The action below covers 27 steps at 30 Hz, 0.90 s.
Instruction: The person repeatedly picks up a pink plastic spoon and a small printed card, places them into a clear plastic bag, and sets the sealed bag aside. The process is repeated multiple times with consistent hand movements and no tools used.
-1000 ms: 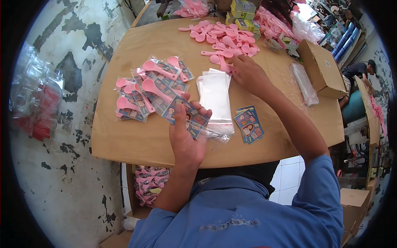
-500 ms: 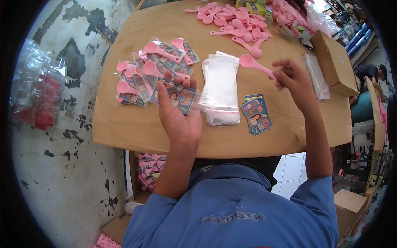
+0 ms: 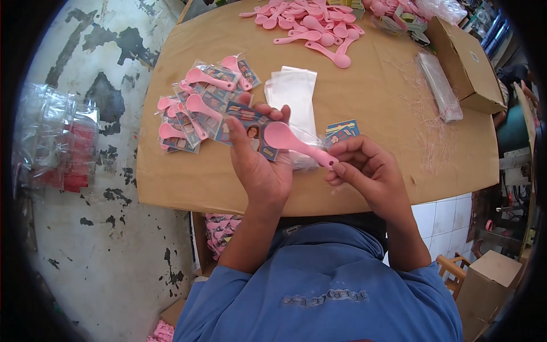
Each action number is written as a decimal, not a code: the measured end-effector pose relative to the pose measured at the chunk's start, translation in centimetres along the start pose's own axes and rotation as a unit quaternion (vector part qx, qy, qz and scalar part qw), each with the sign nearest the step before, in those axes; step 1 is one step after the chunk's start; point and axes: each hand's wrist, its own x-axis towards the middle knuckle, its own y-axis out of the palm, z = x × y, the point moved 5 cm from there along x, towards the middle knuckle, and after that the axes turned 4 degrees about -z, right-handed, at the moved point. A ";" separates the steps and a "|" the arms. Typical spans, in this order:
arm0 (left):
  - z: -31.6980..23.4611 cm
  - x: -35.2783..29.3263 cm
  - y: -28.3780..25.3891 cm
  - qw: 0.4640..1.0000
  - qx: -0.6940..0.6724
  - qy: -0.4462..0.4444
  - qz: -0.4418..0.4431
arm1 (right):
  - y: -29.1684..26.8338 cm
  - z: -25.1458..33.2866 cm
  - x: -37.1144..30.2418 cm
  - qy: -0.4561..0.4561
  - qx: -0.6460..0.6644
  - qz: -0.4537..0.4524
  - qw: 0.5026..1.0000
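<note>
Your right hand (image 3: 370, 171) is closed at the fingertips on a pink spoon (image 3: 278, 137), thumb and fingers pinching the end of its handle by the small hole; the spoon slants up to your left, its round bowl in front of the right part of a blue printed card (image 3: 245, 118); you cannot be sure from this view whether the bowl touches it. Your left hand (image 3: 265, 176) is palm up and holds that card, thumb over its front and fingers behind; whether a clear bag wraps it is hard to tell; your two hands are near each other but apart, both above the near part of the brown surface (image 3: 376, 97).

Beyond your left hand lies a stack of clear bags (image 3: 296, 102), its near end partly hidden by your hand and the spoon; just past your right hand is a small pile of blue cards (image 3: 342, 131), partly covered by your fingers; to your left sits a heap of bagged spoons (image 3: 211, 80), pink spoons with blue cards in clear wrapping, overlapping one another; at the far side lies a pile of loose pink spoons (image 3: 313, 23); to your right are a long bundle of clear plastic (image 3: 439, 85) and, just beside it, an open cardboard box (image 3: 467, 62), with thin pink strands (image 3: 436, 139) scattered nearby; clear and red plastic bags (image 3: 68, 137) hang on the wall (image 3: 137, 228) at your left.
</note>
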 end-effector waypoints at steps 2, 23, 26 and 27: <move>0.7 -0.3 -0.1 0.999 0.002 -0.038 -0.015 | 0.5 -0.1 0.2 -0.005 0.029 0.006 1.000; 2.4 -2.2 1.6 0.965 0.010 -0.258 0.051 | 1.5 3.0 0.3 -0.424 -0.361 -0.130 0.820; 2.3 -2.2 1.7 0.962 0.018 -0.267 0.051 | 2.3 4.3 -0.6 -0.501 -0.489 -0.064 0.711; 2.2 -2.1 1.7 0.962 0.018 -0.267 0.052 | 2.2 4.9 -0.8 -0.483 -0.461 -0.021 0.744</move>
